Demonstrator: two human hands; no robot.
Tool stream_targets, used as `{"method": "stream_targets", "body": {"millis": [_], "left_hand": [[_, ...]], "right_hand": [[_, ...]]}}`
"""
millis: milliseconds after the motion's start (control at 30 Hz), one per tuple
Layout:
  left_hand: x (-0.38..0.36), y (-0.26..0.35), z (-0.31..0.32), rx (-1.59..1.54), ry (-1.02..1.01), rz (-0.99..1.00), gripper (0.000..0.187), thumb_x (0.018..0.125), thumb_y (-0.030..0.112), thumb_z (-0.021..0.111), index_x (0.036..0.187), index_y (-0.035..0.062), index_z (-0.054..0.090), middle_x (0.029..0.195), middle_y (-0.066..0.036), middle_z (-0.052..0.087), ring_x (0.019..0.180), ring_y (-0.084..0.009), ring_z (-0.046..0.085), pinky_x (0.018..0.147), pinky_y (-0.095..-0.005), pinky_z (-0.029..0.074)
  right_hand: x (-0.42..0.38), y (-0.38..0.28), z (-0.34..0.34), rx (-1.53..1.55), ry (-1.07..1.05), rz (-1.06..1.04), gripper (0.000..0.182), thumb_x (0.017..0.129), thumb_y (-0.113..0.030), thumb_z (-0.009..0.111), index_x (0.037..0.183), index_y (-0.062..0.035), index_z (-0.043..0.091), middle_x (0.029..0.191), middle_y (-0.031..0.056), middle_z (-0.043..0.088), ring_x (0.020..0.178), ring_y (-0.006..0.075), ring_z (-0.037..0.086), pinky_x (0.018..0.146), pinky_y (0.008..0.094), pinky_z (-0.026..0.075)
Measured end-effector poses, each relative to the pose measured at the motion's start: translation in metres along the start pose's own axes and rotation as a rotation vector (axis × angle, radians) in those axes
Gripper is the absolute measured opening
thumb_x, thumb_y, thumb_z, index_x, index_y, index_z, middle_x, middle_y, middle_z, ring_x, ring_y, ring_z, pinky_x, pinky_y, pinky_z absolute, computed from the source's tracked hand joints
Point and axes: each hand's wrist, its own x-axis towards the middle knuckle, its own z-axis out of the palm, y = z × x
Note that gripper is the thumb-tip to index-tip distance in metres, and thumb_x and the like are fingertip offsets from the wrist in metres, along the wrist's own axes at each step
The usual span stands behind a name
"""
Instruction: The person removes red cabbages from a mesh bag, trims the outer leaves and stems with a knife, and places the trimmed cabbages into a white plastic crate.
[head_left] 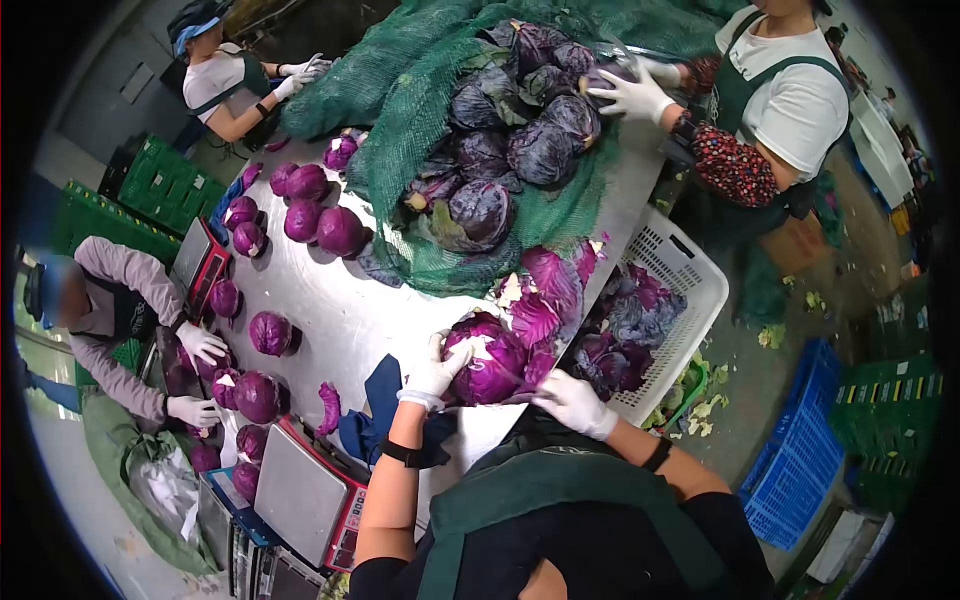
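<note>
A red cabbage [490, 362] with a pale patch rests on the steel table [345, 290] in front of me. My left hand [436, 372], white-gloved, grips its left side, thumb near the pale patch. My right hand [578, 404], also gloved, is at the lower right of the head, its bent fingers closed on the edge of an outer cabbage leaf [540, 362]. Loose purple leaves [552, 285] and pale scraps lie just beyond the head. A dark blue cloth [380, 405] lies left of my left forearm.
A green mesh sack [385, 190] spills dark cabbages [480, 210]. At right, a white crate [690, 290] holds leaves. Peeled cabbages [342, 231] stand on the left, near a scale [305, 490]. Three co-workers stand around the table; one person's gloved hand [635, 97] touches a cabbage.
</note>
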Motion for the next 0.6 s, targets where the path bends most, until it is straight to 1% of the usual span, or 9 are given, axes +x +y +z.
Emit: {"method": "stream_targets", "body": {"millis": [67, 133, 233, 267, 333, 433, 533, 567, 600], "left_hand": [[0.015, -0.042, -0.001, -0.241, -0.085, -0.207, 0.061, 0.081, 0.032, 0.067, 0.125, -0.0017, 0.043, 0.103, -0.014, 0.056, 0.094, -0.0183, 0.056, 0.082, -0.0272, 0.046], [0.017, -0.028, -0.009, -0.461, -0.129, -0.24, 0.059, 0.085, 0.03, 0.064, 0.128, -0.0021, 0.041, 0.102, -0.01, 0.057, 0.093, -0.0133, 0.055, 0.082, -0.0253, 0.046], [0.022, 0.015, -0.028, -0.365, -0.307, -0.244, 0.053, 0.088, 0.032, 0.059, 0.129, 0.0026, 0.044, 0.121, -0.013, 0.052, 0.107, -0.0186, 0.051, 0.091, -0.0299, 0.042], [0.026, 0.034, -0.033, -0.362, -0.303, -0.245, 0.053, 0.088, 0.032, 0.059, 0.129, 0.0026, 0.044, 0.121, -0.013, 0.052, 0.107, -0.0186, 0.051, 0.091, -0.0299, 0.042], [0.03, 0.064, -0.03, 0.211, -0.446, -0.037, 0.058, 0.083, 0.027, 0.065, 0.128, -0.0021, 0.044, 0.113, -0.013, 0.057, 0.104, -0.0188, 0.054, 0.089, -0.0276, 0.043], [0.033, 0.021, 0.0, -0.06, -0.159, 0.178, 0.042, 0.082, 0.019, 0.064, 0.119, 0.0022, 0.054, 0.109, -0.012, 0.059, 0.098, -0.0185, 0.057, 0.085, -0.03, 0.046], [-0.006, -0.002, 0.012, -0.113, 0.437, 0.115, 0.025, 0.081, 0.008, 0.063, 0.103, -0.0022, 0.056, 0.092, -0.008, 0.06, 0.083, -0.013, 0.057, 0.07, -0.026, 0.05], [-0.037, 0.011, 0.017, -0.087, 0.524, 0.082, 0.025, 0.079, 0.005, 0.064, 0.102, -0.0013, 0.055, 0.092, -0.007, 0.059, 0.082, -0.0136, 0.058, 0.067, -0.0252, 0.05], [-0.058, -0.004, 0.027, -0.213, 0.362, -0.104, 0.045, 0.074, 0.005, 0.068, 0.114, -0.0018, 0.048, 0.107, -0.013, 0.054, 0.091, -0.0178, 0.056, 0.075, -0.0292, 0.049]], "right_hand": [[-0.03, 0.045, -0.004, 0.026, 0.007, 0.132, 0.013, 0.079, -0.017, 0.062, 0.085, -0.0063, 0.057, 0.085, 0.0091, 0.053, 0.073, 0.0283, 0.058, 0.069, 0.0358, 0.048], [-0.024, 0.047, -0.011, 0.08, -0.054, 0.194, 0.026, 0.077, -0.014, 0.065, 0.101, -0.0049, 0.059, 0.092, 0.0087, 0.056, 0.084, 0.0231, 0.059, 0.078, 0.0322, 0.047], [0.018, -0.012, -0.028, 0.351, 0.066, 0.091, 0.064, 0.073, -0.008, 0.072, 0.13, -0.0021, 0.044, 0.109, 0.0093, 0.057, 0.107, 0.0146, 0.052, 0.093, 0.0269, 0.039], [0.032, -0.019, -0.026, 0.493, 0.079, 0.156, 0.057, 0.076, -0.009, 0.069, 0.128, -0.0024, 0.047, 0.11, 0.0089, 0.056, 0.109, 0.0147, 0.051, 0.094, 0.0277, 0.038], [0.066, -0.016, -0.028, 0.379, 0.089, 0.132, 0.048, 0.081, -0.011, 0.064, 0.126, -0.0043, 0.05, 0.109, 0.0065, 0.057, 0.091, 0.0115, 0.056, 0.082, 0.025, 0.045], [0.089, 0.005, -0.014, 0.588, 0.007, 0.28, 0.037, 0.085, -0.012, 0.057, 0.122, -0.0106, 0.055, 0.094, 0.0022, 0.056, 0.051, 0.0058, 0.046, 0.048, 0.0213, 0.043], [0.081, 0.024, -0.008, 0.737, -0.029, 0.466, 0.037, 0.085, -0.012, 0.058, 0.122, -0.0107, 0.055, 0.091, 0.0035, 0.056, 0.051, 0.0069, 0.05, 0.049, 0.0218, 0.045], [0.078, 0.02, -0.006, 0.692, 0.0, 0.459, 0.037, 0.085, -0.013, 0.058, 0.122, -0.0093, 0.055, 0.093, 0.0042, 0.056, 0.051, 0.0062, 0.051, 0.049, 0.0212, 0.046], [0.078, 0.009, -0.006, 0.604, 0.062, 0.485, 0.024, 0.084, -0.012, 0.057, 0.105, -0.003, 0.059, 0.086, 0.0089, 0.057, 0.055, 0.0163, 0.055, 0.053, 0.0292, 0.047]]}}
